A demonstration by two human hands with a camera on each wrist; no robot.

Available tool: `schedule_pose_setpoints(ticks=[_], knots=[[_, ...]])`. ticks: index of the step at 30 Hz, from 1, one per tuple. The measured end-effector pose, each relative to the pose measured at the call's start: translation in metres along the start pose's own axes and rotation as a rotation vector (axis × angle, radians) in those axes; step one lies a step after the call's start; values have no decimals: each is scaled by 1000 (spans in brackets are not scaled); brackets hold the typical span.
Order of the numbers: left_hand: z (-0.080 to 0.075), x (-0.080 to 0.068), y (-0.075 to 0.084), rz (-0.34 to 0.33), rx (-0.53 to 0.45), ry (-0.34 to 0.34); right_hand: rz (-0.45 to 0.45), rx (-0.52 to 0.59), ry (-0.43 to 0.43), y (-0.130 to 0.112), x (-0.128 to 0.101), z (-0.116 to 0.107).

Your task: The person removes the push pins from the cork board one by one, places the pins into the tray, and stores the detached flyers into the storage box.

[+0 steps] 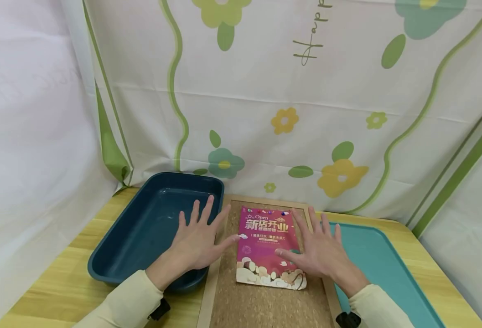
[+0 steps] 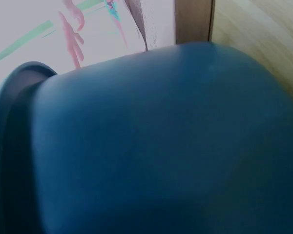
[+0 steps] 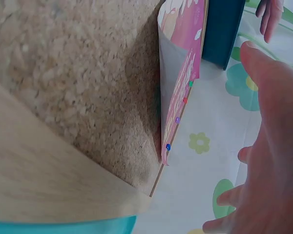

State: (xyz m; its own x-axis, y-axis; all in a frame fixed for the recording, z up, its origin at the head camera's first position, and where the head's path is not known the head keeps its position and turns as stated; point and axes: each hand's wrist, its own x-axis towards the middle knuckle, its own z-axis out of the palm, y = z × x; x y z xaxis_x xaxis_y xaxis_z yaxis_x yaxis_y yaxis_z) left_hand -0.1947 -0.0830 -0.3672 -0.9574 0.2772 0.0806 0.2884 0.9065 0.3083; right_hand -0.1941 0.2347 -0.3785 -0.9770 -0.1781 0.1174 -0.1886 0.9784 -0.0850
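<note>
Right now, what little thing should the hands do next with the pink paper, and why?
Probably the right hand should reach for a pushpin at the flyer's top edge. Both hands are open and hold nothing, colored pins fix that edge to the cork board, and the lower edge lifts off the cork.

Cork board (image 1: 265, 300) cut off below, teal tray (image 1: 384, 269) too

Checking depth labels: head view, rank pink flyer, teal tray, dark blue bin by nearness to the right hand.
From the right hand:
1. pink flyer, under its thumb, on the cork board.
2. teal tray, just right of the hand.
3. dark blue bin, far left, beyond the left hand.
</note>
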Motion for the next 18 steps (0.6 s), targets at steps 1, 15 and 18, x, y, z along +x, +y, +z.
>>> schedule_pose_setpoints(ticks=[1,15,18], knots=[[0,0,1,4,1,-4,-6,7,9,0,0,0],[10,-17,26,136,-1,-58,-63,86,71,5,3,-1],[15,-21,35,171,3,-72,-64,100,62,5,3,-1]])
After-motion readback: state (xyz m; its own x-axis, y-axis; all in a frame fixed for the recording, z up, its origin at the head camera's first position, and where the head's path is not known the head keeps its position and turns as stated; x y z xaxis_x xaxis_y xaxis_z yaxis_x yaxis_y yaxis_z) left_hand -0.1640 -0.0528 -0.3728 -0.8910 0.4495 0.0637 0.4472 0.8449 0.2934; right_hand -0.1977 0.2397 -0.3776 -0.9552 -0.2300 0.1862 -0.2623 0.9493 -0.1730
